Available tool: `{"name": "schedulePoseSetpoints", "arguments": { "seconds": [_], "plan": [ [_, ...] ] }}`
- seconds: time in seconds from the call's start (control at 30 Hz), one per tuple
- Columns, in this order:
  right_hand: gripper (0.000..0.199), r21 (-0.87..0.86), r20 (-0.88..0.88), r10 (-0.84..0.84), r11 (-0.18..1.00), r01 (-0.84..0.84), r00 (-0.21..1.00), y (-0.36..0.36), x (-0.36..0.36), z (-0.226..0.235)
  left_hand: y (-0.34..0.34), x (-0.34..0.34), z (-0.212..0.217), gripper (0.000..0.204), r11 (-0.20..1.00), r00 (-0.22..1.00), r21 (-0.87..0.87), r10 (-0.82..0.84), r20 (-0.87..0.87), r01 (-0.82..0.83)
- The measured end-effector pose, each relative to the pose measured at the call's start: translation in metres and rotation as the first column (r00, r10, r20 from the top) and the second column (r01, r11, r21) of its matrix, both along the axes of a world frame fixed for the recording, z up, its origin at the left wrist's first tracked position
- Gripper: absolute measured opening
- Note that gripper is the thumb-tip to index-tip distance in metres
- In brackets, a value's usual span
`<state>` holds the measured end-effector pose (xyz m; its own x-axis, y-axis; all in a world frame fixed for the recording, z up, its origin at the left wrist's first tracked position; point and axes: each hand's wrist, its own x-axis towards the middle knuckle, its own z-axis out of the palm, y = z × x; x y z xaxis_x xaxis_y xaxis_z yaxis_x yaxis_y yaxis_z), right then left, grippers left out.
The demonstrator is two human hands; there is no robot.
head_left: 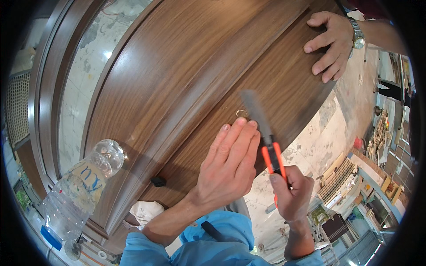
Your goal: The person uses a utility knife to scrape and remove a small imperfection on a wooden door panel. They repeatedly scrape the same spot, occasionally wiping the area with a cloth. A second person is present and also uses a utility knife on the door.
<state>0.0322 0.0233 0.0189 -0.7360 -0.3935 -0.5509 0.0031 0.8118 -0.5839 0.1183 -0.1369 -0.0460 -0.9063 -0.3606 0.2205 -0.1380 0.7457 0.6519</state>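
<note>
My left hand [231,155] lies with fingers stretched and close together on the brown wood-grain panel [186,84]. At its fingertips is a small, shiny ring-shaped thing or mark [241,113]; I cannot tell which. My right hand [292,193] is closed round the handle of an orange-and-black bladed tool [272,155]. The tool's long grey blade points away over the panel, just right of my left fingers. Motion blurs the blade, so its edge and exact kind do not show.
Another person's hand [332,44], wearing a metal watch, rests at the panel's far right. A clear plastic bottle [82,188] with a blue cap is at left. A small black block [158,181] and crumpled white material [146,212] are near my left forearm. Timber pieces [377,137] lie at right.
</note>
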Motion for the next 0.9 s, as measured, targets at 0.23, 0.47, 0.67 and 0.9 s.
{"name": "schedulePoseSetpoints", "arguments": {
  "seconds": [0.23, 0.47, 0.67, 0.9],
  "plan": [
    [0.017, -0.147, -0.038, -0.096, 0.985, 0.090, 0.995, 0.026, 0.009, -0.004, 0.004, 0.005, -0.001, 0.041, 0.971, 0.998, -0.233, 0.055, -0.003, -0.055],
    [0.028, -0.262, -0.076, -0.175, 0.953, 0.150, 0.982, 0.053, 0.017, -0.016, -0.004, -0.006, 0.006, 0.045, 0.888, 0.937, -0.427, 0.279, 0.208, -0.169],
    [0.040, -0.382, -0.103, -0.291, 0.894, 0.232, 0.951, 0.059, 0.018, -0.012, 0.017, -0.018, 0.001, 0.045, 0.893, 0.951, -0.424, 0.250, 0.182, -0.154],
    [0.054, -0.474, -0.112, -0.345, 0.843, 0.255, 0.932, 0.056, 0.013, -0.025, 0.000, -0.004, 0.013, 0.067, 0.969, 0.946, -0.246, 0.110, 0.304, -0.034]
  ]
}}
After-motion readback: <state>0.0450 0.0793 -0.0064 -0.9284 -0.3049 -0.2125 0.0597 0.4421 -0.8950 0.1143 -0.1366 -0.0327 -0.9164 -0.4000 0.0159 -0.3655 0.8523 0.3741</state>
